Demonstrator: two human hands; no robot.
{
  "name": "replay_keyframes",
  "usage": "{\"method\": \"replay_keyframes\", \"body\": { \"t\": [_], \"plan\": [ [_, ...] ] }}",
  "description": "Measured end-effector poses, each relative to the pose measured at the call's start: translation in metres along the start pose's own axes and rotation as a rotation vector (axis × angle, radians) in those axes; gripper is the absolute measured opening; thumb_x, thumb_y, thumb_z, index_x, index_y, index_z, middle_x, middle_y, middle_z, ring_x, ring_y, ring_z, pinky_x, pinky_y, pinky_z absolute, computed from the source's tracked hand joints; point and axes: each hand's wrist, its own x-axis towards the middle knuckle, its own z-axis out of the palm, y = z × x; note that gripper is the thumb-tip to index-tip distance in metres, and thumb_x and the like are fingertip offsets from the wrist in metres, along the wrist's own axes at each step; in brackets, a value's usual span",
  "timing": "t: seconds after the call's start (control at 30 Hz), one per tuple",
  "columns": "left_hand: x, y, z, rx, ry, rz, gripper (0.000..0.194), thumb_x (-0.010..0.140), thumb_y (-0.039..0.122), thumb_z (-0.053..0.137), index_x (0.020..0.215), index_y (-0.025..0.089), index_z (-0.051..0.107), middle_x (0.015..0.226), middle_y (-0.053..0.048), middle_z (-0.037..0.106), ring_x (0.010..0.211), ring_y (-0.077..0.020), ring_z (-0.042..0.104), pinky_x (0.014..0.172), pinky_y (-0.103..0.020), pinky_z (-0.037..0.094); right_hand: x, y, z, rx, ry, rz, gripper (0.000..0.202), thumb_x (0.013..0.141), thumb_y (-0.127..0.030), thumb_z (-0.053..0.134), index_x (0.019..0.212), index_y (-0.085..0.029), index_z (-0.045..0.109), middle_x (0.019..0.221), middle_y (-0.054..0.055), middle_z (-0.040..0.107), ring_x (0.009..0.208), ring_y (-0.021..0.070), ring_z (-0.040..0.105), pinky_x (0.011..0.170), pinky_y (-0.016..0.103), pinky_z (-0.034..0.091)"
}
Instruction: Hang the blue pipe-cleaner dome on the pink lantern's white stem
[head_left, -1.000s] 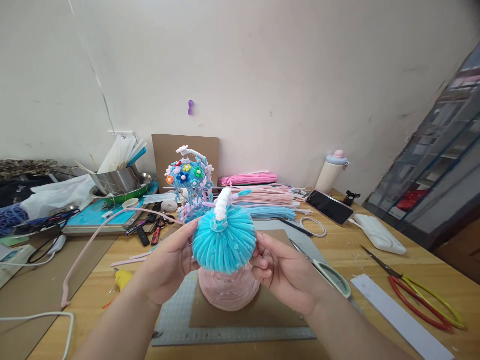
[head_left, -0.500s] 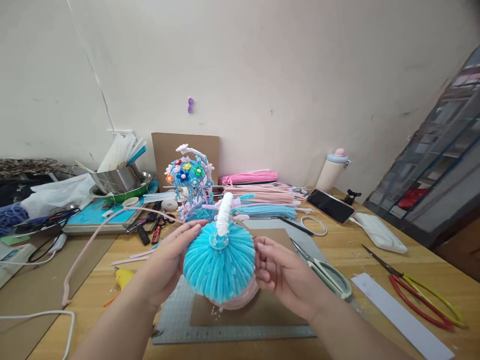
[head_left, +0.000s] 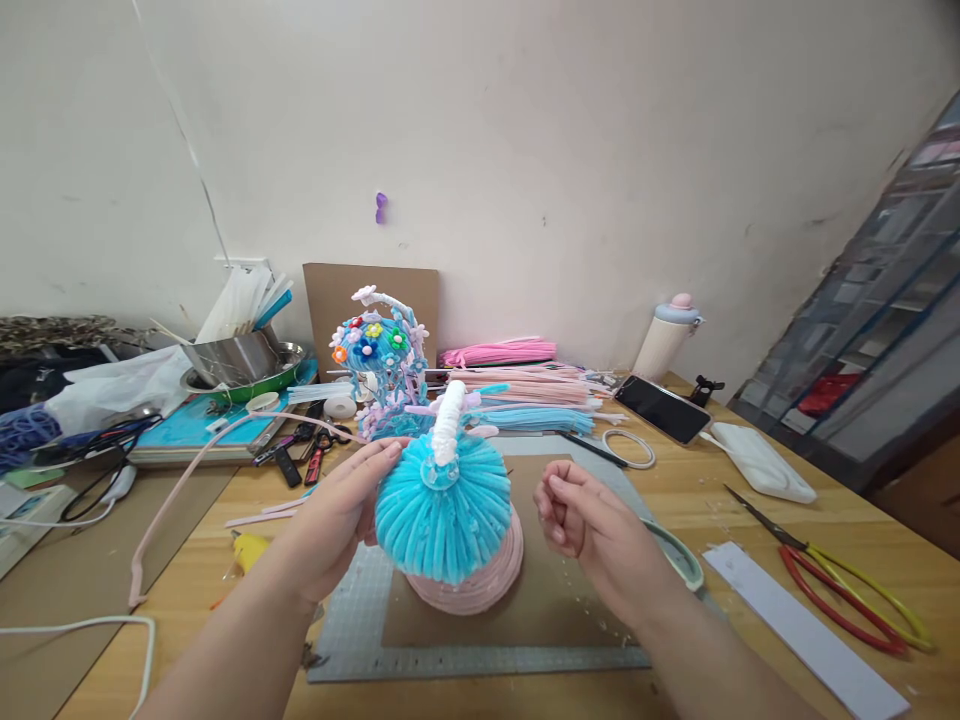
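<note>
My left hand (head_left: 349, 510) curls round the left side of a fluffy blue pipe-cleaner dome (head_left: 442, 525), its thumb and part of the fingers hidden behind it. A white wrapped stem (head_left: 450, 415) rises from the dome's top, with a clear ring at its foot. Under the dome sits a round pink coiled base (head_left: 495, 575). To the right, apart from the dome, my right hand (head_left: 574, 510) is closed in a pinch; what it holds, if anything, is too small to make out. A thin strand of pale dots (head_left: 592, 605) runs below that hand over brown cardboard (head_left: 540, 620).
Scissors with red and yellow handles (head_left: 840, 590) and a white strip (head_left: 802, 630) lie at right; green-handled scissors (head_left: 682, 560) are partly behind my right hand. Behind stand a flowered blue lamp-like piece (head_left: 379, 350) and pipe-cleaner bundles (head_left: 525, 390). A yellow glue gun (head_left: 247, 550) lies left.
My right hand has moved away from the dome to the right. The dome has tipped slightly and shows more of the pink base; my left hand stays on it.
</note>
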Motion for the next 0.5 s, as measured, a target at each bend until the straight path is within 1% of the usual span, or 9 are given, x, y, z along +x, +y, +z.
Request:
{"method": "replay_keyframes", "body": {
  "t": [0.13,0.2,0.27,0.33,0.37,0.4,0.43,0.47,0.5],
  "plan": [
    [0.001,-0.004,-0.003,0.098,-0.021,0.008,0.039,0.077,0.051,0.061,0.101,0.021,0.066,0.065,0.002,0.059,0.056,-0.0132,0.055,0.046,-0.020,0.039,0.000,0.005,-0.006,-0.007,0.022,0.015,0.017,0.084,-0.033,0.059,0.082,-0.021,0.047,0.067,-0.003,0.053,0.052,0.0067,0.040,0.048,0.020,0.025],
    [0.005,-0.006,-0.008,0.139,-0.018,-0.004,0.041,0.077,0.054,0.058,0.103,0.022,0.065,0.071,0.000,0.061,0.056,-0.0128,0.055,0.042,-0.019,0.034,0.001,0.008,-0.008,-0.003,0.033,0.019,0.017,0.084,-0.033,0.060,0.082,-0.021,0.048,0.067,-0.003,0.053,0.052,0.0068,0.040,0.048,0.020,0.025],
    [0.014,-0.009,-0.015,0.185,0.040,-0.024,0.043,0.078,0.055,0.055,0.105,0.023,0.063,0.080,-0.001,0.063,0.054,-0.0116,0.054,0.038,-0.018,0.028,0.001,0.012,-0.011,0.002,0.050,0.032,0.016,0.083,-0.033,0.061,0.082,-0.021,0.049,0.068,-0.003,0.054,0.052,0.0071,0.041,0.047,0.020,0.026],
    [0.027,-0.014,-0.025,0.224,0.154,-0.036,0.043,0.078,0.057,0.051,0.105,0.024,0.061,0.085,-0.001,0.063,0.048,-0.0103,0.051,0.034,-0.018,0.022,0.000,0.018,-0.015,0.014,0.068,0.039,0.016,0.083,-0.032,0.062,0.081,-0.021,0.051,0.071,-0.003,0.055,0.055,0.0079,0.044,0.048,0.020,0.029],
    [0.034,-0.017,-0.030,0.234,0.202,-0.038,0.043,0.079,0.056,0.050,0.105,0.023,0.060,0.085,-0.001,0.063,0.047,-0.0104,0.050,0.033,-0.019,0.021,-0.001,0.021,-0.017,0.026,0.080,0.039,0.015,0.083,-0.031,0.062,0.081,-0.021,0.052,0.075,-0.002,0.055,0.060,0.0088,0.046,0.050,0.020,0.033],
    [0.041,-0.021,-0.034,0.240,0.237,-0.037,0.042,0.080,0.055,0.048,0.104,0.023,0.059,0.084,-0.002,0.063,0.047,-0.0108,0.050,0.034,-0.019,0.022,-0.004,0.026,-0.019,0.042,0.095,0.039,0.014,0.083,-0.031,0.063,0.082,-0.021,0.053,0.079,-0.001,0.056,0.066,0.0100,0.050,0.054,0.021,0.037],
    [0.045,-0.024,-0.037,0.246,0.263,-0.032,0.041,0.079,0.054,0.049,0.102,0.021,0.059,0.084,-0.002,0.064,0.051,-0.0123,0.053,0.036,-0.019,0.027,-0.007,0.030,-0.020,0.065,0.111,0.042,0.012,0.083,-0.031,0.063,0.083,-0.021,0.055,0.084,-0.001,0.056,0.074,0.0115,0.052,0.059,0.022,0.041],
    [0.048,-0.028,-0.038,0.249,0.267,-0.023,0.039,0.079,0.052,0.051,0.100,0.020,0.060,0.086,-0.004,0.066,0.061,-0.0148,0.059,0.042,-0.021,0.035,-0.012,0.035,-0.022,0.093,0.125,0.053,0.012,0.083,-0.032,0.062,0.085,-0.022,0.057,0.089,0.000,0.057,0.083,0.0135,0.054,0.066,0.024,0.044],
    [0.048,-0.032,-0.038,0.251,0.257,-0.015,0.038,0.077,0.051,0.053,0.098,0.019,0.061,0.090,-0.005,0.068,0.073,-0.0180,0.063,0.051,-0.023,0.043,-0.016,0.040,-0.023,0.122,0.133,0.069,0.011,0.084,-0.032,0.062,0.087,-0.022,0.058,0.094,0.001,0.057,0.091,0.0156,0.055,0.074,0.026,0.046]
  ]
}}
